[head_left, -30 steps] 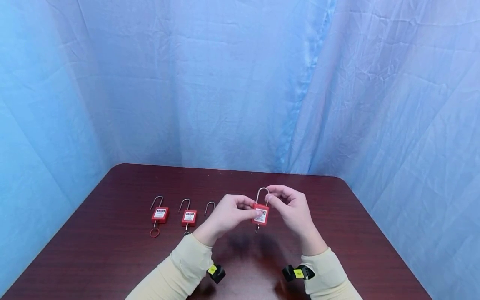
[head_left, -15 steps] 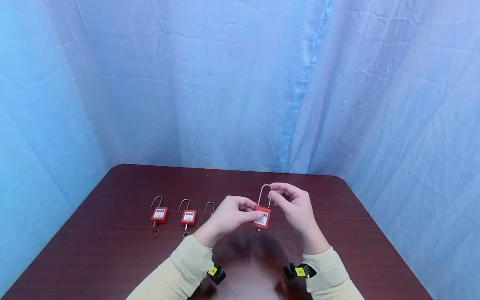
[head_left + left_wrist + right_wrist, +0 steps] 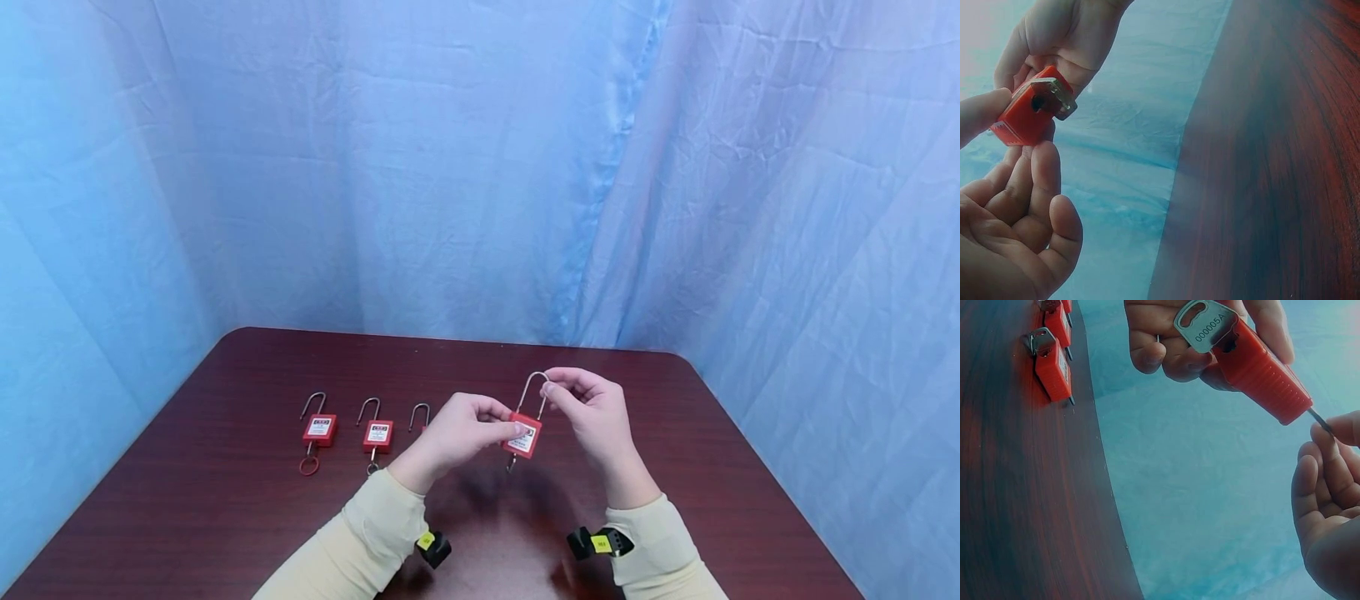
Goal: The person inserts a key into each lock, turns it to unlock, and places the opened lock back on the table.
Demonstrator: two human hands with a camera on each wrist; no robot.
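Risk, as judged: the held padlock (image 3: 523,435) hung in fingertip grips only, above the surface (image 3: 675,433); a sideways pull on the shackle (image 3: 532,390) could twist the red body out of the left pinch and drop it, or jolt the key (image 3: 1205,325) seated in its underside. Left hand (image 3: 459,432) closed on the padlock body, thumb and curled fingers pinching its sides, lock tilted with the shackle leaning up toward the right hand. Right hand (image 3: 592,410) closed in a pinch on the shackle's near leg close to the bend, remaining fingers curled loosely behind. Right wrist view showed the stamped key head protruding from the body's base, just beside the left fingertips. Padlock sat between the two hands, raised clear of the surface. Outward to the left of the left hand: two more red padlocks (image 3: 319,430) (image 3: 378,435) lay flat in a row, keys in; a third shackle (image 3: 419,414) showed just behind the left hand, its body hidden. Blue cloth backdrop (image 3: 450,167) beyond.
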